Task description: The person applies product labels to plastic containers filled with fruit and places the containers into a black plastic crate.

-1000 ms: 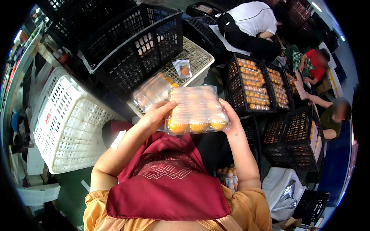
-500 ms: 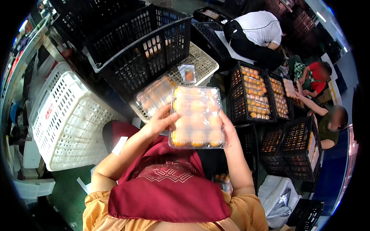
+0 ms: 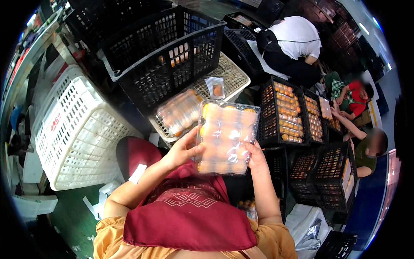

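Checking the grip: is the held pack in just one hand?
No, the left hand and the right hand both hold the pack.

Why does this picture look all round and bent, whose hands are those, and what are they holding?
There's no robot here. A person wears a camera on their head, looking down. Its very wide lens bends straight edges, like a fishbowl. The arms and dark-red apron at the bottom belong to that person.

Their left hand and right hand hold a clear plastic pack full of round orange things, one hand at each side.

Just beyond, on a pale crate, lie more clear packaging and a small packet. A big black crate stands there too. The other people, over on the right, are separate from those two hands.
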`<state>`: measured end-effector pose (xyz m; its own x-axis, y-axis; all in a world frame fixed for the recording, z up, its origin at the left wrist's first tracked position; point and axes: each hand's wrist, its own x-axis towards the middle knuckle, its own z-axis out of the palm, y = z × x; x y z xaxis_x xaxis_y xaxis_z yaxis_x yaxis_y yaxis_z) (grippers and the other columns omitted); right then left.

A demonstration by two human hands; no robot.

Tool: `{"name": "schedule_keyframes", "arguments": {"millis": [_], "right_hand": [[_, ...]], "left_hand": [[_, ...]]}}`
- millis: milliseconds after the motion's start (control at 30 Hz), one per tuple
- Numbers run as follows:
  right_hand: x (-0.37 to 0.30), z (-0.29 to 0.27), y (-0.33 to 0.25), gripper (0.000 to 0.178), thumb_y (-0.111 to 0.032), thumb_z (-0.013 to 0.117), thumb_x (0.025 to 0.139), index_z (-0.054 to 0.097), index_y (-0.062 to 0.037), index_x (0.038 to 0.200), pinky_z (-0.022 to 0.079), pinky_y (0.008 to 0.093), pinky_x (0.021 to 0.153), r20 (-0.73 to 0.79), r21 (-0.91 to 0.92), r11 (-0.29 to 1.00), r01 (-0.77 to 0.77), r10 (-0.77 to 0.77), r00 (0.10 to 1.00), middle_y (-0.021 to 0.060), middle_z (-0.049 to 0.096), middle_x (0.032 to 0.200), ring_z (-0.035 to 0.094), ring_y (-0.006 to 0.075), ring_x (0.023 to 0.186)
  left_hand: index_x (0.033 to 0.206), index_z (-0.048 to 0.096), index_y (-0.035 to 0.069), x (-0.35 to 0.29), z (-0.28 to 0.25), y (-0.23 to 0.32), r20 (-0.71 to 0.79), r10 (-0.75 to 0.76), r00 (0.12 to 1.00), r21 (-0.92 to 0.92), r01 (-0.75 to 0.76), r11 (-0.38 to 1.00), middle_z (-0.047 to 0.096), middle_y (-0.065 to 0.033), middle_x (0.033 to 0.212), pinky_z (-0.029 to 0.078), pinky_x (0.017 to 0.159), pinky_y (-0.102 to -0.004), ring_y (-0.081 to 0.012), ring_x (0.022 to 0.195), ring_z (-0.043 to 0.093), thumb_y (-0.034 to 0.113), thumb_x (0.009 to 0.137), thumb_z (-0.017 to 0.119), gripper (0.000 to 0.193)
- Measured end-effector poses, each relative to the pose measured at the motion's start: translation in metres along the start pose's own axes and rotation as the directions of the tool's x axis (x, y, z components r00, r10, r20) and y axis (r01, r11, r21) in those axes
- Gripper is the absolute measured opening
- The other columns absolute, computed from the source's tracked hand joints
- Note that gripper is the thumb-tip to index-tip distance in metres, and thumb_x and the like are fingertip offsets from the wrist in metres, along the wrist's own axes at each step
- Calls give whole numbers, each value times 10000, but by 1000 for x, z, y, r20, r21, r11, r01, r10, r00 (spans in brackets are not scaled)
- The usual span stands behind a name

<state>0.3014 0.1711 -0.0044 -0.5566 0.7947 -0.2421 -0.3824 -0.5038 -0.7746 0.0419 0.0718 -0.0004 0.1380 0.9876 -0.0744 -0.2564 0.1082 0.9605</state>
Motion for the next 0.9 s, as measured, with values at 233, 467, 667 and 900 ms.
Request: {"name": "schedule_keyframes", "arguments": {"millis": [233,467,667,900], "right_hand": [[5,8,7,552,-186,714,750,463,10,1200,473,333,872,-66,-104,993,-64,57,996,92,562,1119,572,190,995],[8,12,31,519,-169,673,794,454,2,1232,453,343,915,-105,-104,969,-223,212,972,100,549,1173,551,199,1056],[80,31,83,478,-216,645,825,469,-18,1222,450,365,912,-114,187,964,-189,212,971,88,565,1157,559,204,1045],[165,62,133,348,-266,571,889,507,-32,1138,507,392,780,-131,158,969,-192,213,968,77,585,1013,575,209,923]], "left_hand": [[1426,174,28,-2,-5,-14,-86,-7,996,0,7,1000,549,-45,1019,441,746,-232,-95,856,501,140,887,587,689],[1409,218,19,4,-19,-31,-82,-69,994,-86,62,994,554,-45,1001,449,742,-228,-95,847,513,127,898,564,627],[1334,371,4,12,-67,-24,-422,41,906,250,73,966,474,-149,1268,380,953,-319,-237,1147,463,165,882,565,518],[1307,442,162,26,-111,-49,-316,332,889,926,214,310,306,-170,1414,251,1032,-533,-426,1314,224,281,833,559,503]]}}
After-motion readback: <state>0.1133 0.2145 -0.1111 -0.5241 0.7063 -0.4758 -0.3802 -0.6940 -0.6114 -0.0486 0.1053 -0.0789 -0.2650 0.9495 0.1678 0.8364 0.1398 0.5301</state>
